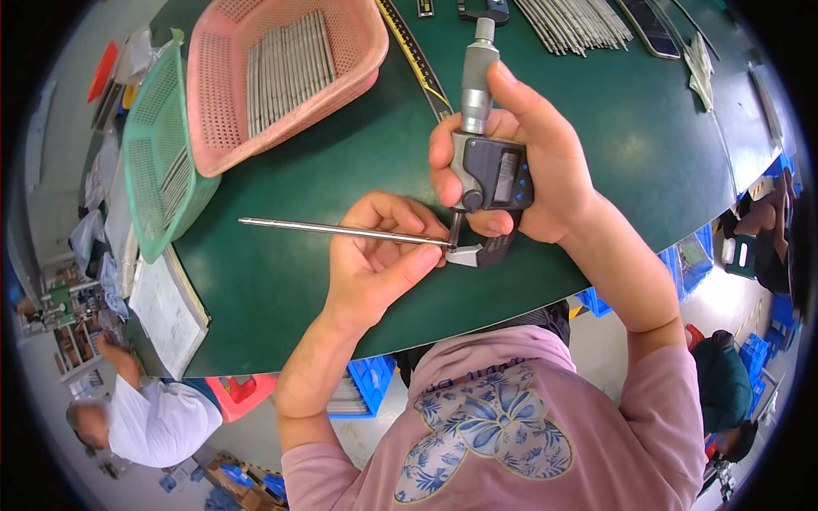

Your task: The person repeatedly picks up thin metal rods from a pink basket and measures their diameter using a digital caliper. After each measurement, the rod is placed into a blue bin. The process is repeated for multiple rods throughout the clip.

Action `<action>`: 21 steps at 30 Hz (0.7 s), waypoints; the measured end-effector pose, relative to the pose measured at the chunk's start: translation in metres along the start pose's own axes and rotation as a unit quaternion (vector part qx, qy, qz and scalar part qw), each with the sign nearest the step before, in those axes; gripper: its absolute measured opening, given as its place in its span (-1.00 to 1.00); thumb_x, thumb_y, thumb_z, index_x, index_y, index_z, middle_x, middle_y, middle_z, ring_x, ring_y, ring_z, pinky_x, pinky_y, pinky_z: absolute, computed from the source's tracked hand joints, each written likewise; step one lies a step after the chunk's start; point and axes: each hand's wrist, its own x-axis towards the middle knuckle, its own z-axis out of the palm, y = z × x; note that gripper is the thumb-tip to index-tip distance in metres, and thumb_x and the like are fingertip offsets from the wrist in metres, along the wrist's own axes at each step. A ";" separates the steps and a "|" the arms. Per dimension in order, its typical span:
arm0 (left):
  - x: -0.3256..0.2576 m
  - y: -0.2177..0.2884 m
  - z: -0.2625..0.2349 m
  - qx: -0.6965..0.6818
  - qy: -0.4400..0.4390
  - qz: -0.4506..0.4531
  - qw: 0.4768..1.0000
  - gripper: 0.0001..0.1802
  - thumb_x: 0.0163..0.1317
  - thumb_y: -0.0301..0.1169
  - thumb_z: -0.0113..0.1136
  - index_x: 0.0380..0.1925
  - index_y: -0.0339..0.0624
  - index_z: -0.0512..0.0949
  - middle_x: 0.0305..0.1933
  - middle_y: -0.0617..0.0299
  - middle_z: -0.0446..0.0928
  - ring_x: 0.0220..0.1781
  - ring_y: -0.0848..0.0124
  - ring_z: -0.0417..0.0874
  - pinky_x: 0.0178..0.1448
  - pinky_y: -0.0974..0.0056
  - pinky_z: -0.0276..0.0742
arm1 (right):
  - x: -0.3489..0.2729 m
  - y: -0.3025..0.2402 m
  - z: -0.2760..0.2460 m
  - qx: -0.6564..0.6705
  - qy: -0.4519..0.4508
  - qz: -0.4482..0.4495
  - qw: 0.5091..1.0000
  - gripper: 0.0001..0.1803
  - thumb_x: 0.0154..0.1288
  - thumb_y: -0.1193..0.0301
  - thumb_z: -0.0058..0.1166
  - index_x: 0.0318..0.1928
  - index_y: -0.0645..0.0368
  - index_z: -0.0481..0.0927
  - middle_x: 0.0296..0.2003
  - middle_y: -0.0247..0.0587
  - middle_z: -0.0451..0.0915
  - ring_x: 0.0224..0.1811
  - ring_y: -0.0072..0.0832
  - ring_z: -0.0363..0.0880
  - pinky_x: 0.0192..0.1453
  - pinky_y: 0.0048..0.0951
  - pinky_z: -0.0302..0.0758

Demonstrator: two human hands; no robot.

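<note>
Right now the left hand (375, 255) pinches a thin metal rod (341, 230) near one end, fingers closed on it, so most of its length juts unsupported to the left above the green surface (281, 281), while the right hand (520, 162) wraps around a digital micrometer (490, 170) with its fingers closed on the body. The rod's tip sits in the gap between the micrometer's measuring faces, just above the near edge of the surface. Held so far along, the rod could tilt in that gap and sit crooked between the faces, or slip from the pinch and roll off the edge to the floor. A pink basket (281, 68) holding more rods lies at upper left, touching a green basket (162, 153) tipped on its side; its load might spill if knocked. Loose rods (571, 21) and a yellow-and-black ruler (417, 60) lie at the far side. A white printed sheet (166, 311) rests at the left edge, its writing too small to tell; blue bins (371, 379) stand beneath.
</note>
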 end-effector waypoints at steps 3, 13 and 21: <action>0.000 0.003 0.003 0.000 0.014 -0.011 1.000 -0.81 0.06 -0.59 0.15 -0.36 -0.25 0.33 -0.34 0.10 0.47 -0.34 0.46 0.51 -0.24 0.36 0.49 | 0.001 0.000 0.003 -0.019 0.007 -0.005 1.000 -0.24 0.19 -0.23 -0.46 -0.39 0.29 0.46 -0.61 -0.05 0.47 -0.81 -0.53 0.29 -0.80 -0.63 0.25; -0.001 0.005 0.001 0.023 0.039 -0.054 0.998 -0.84 0.10 -0.51 0.15 -0.42 -0.27 0.35 -0.37 0.12 0.47 -0.38 0.47 0.52 -0.26 0.39 0.49 | 0.001 0.001 0.002 -0.016 -0.001 -0.012 1.000 -0.22 0.21 -0.22 -0.48 -0.34 0.33 0.46 -0.60 -0.06 0.47 -0.82 -0.54 0.28 -0.81 -0.63 0.24; 0.000 0.006 0.001 -0.005 0.008 -0.026 1.000 -0.81 0.05 -0.62 0.13 -0.38 -0.25 0.33 -0.33 0.08 0.47 -0.32 0.43 0.51 -0.24 0.33 0.50 | -0.001 -0.003 0.002 -0.007 0.007 0.013 1.000 -0.24 0.25 -0.14 -0.56 -0.29 0.34 0.48 -0.59 -0.15 0.50 -0.81 -0.54 0.29 -0.69 -0.59 0.26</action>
